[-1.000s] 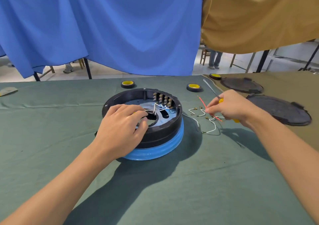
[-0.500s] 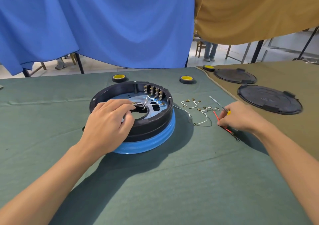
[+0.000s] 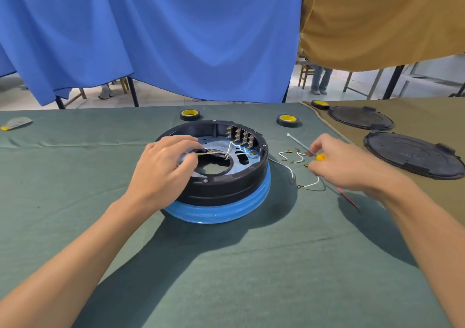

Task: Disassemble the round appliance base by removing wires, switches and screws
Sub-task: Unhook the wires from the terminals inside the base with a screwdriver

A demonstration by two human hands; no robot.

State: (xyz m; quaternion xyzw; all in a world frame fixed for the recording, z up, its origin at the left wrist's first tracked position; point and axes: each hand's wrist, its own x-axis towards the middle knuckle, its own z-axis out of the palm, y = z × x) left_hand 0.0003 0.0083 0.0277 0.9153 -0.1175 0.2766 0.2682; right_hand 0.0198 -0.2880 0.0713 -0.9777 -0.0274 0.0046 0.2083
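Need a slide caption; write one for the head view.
The left hand pinches a wire inside the round appliance base; the right hand holds a screwdriver above loose wires.

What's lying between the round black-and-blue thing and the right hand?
Loose white wires with small metal ends lie on the green cloth between the round base and the right hand, in the head view.

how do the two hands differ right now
The left hand reaches into the round base and pinches a wire there; the right hand is beside the base, over loose wires on the green cloth. The left hand holds no tool; the right hand grips a screwdriver with a yellow handle. Both have curled fingers.
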